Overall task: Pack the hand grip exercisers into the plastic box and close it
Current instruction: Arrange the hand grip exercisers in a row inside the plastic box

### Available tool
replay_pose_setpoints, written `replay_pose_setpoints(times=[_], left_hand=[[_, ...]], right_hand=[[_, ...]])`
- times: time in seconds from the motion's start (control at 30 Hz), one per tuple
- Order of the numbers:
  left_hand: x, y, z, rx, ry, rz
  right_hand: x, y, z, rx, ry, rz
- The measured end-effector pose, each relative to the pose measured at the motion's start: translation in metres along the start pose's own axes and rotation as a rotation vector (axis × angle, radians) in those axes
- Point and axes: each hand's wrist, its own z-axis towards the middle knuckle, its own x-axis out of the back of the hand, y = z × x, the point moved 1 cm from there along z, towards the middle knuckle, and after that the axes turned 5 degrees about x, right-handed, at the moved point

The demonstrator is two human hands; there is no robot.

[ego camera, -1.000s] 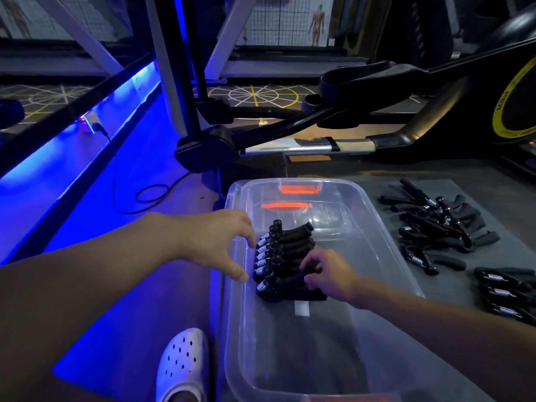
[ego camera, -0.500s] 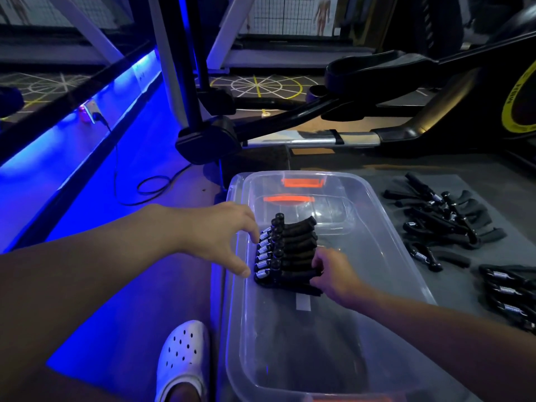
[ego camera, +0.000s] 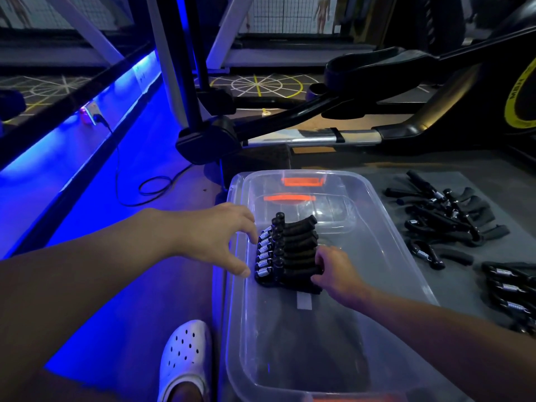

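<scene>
A clear plastic box point(ego camera: 406, 256) with orange latches lies open on the floor in front of me. Inside it, several black hand grip exercisers point(ego camera: 290, 250) with silver springs stand packed in a row against the left wall. My right hand point(ego camera: 333, 271) is inside the box, its fingers pressed against the nearest exerciser's foam handles. My left hand point(ego camera: 220, 236) hovers over the box's left rim beside the springs, fingers spread and holding nothing. More exercisers lie in a loose pile point(ego camera: 446, 219) on the grey mat to the right, and others in a row point(ego camera: 510, 288) at the right edge.
A black exercise machine frame point(ego camera: 290, 111) crosses just behind the box. My white clog point(ego camera: 185, 355) rests left of the box. A cable point(ego camera: 150, 184) loops on the blue-lit floor at left. The grey mat point(ego camera: 478, 181) lies under the loose exercisers.
My right hand has pushed the nearest exerciser tighter against the row. The left hand has stayed at the box's left rim. The view has shifted slightly.
</scene>
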Motion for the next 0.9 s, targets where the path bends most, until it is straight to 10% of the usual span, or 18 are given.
replay_pose_setpoints(times=[0.6, 0.9], left_hand=[[0.008, 0.011, 0.012, -0.005, 0.084, 0.032], [0.031, 0.077, 0.059, -0.093, 0.344, -0.039]], right_hand=[[0.024, -0.024, 0.010, -0.174, -0.114, 0.021], [0.132, -0.048, -0.012, -0.117, 0.266, 0.241]])
